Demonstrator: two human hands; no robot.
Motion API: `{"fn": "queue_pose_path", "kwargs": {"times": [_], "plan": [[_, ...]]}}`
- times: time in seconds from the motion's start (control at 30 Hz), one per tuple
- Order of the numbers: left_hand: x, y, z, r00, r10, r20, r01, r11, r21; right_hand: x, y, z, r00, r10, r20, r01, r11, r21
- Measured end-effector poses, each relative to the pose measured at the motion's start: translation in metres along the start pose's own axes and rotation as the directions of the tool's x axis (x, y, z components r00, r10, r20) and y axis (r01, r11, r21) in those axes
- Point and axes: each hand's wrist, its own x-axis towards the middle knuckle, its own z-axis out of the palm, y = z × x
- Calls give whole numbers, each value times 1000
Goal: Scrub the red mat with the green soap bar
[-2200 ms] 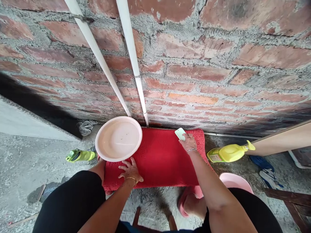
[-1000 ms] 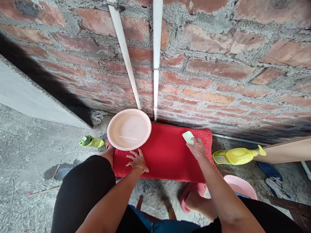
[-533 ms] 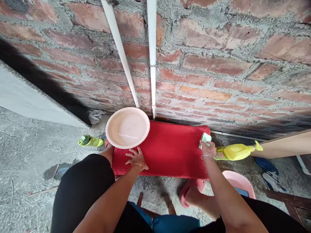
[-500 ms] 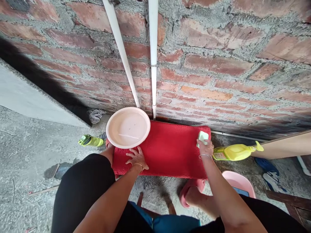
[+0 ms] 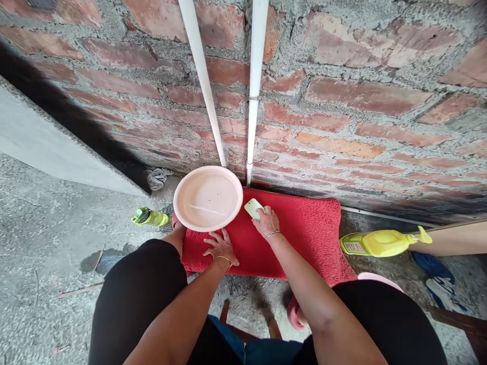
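Note:
A red cloth [image 5: 300,228] lies spread over a low bench in front of me. My right hand [image 5: 267,222] grips a pale green scrubbing brush [image 5: 252,208], its back facing up, against the cloth near the basin. My left hand [image 5: 222,247] rests on the cloth's near left part with fingers spread, holding nothing. Just beyond my left fingers stands a pale pink basin [image 5: 208,224] with what looks like a little water inside.
A yellow pump bottle [image 5: 380,243] is right of the bench, a green bottle [image 5: 152,217] left of it. A pink tub [image 5: 380,277] shows partly behind my right knee. White pipes [image 5: 253,111] run down the brick wall [image 5: 335,119].
My right hand has swept the brush left, from the cloth's right end to near the basin. My left hand stays on the cloth. My right knee has come in over the pink tub.

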Motion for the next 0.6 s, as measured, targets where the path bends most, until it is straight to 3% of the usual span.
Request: {"fn": "queue_pose_path", "kwargs": {"times": [0.17,0.23,0.3,0.47,0.57,0.6], "plan": [[-2,0,-2,1000,2,1,-2,1000,-14,-8,52,-12,996,88,-30,-88,996,-2],[-3,-1,-4,1000,3,2,-3,1000,-17,-14,88,-20,979,194,-58,-192,981,32],[-3,-2,-5,1000,5,10,-5,1000,-23,-23,129,-29,932,356,-70,-349,932,95],[-5,-4,-10,999,13,33,-13,1000,-14,-65,213,-48,676,737,-15,-715,661,228],[-6,-3,-12,1000,12,24,-12,1000,2,-85,228,-54,498,867,-11,-819,474,322],[-6,-2,-12,1000,11,23,-11,1000,2,-86,226,-54,461,888,-7,-829,433,353]]}}
